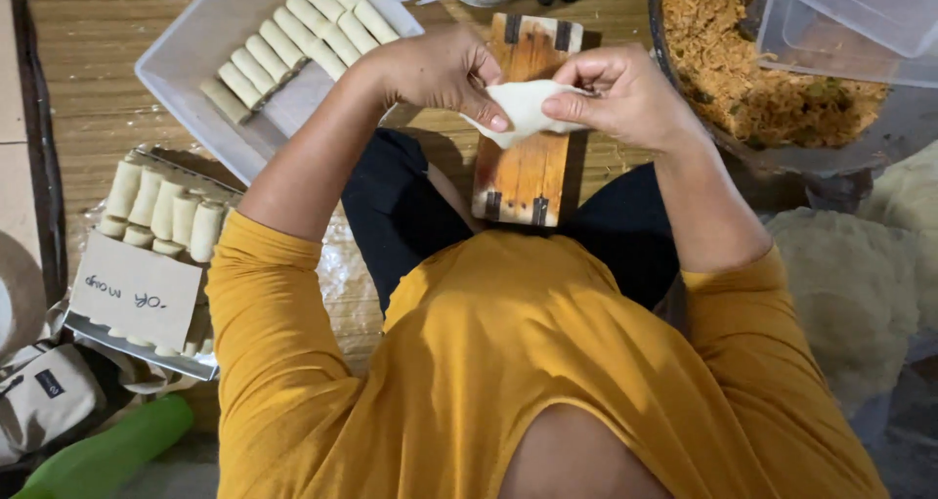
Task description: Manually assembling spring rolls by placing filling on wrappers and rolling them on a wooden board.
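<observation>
Head view: left hand (435, 69) and right hand (625, 93) pinch a white dough sheet (523, 108) between closed fingers, wooden board (528, 172) just under it.

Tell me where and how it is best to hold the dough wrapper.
Probably by its two side edges, pinched lightly from left and right. The wrapper is thin and limp, sagging to a point over the board. The left hand and right hand hold it this way.
</observation>
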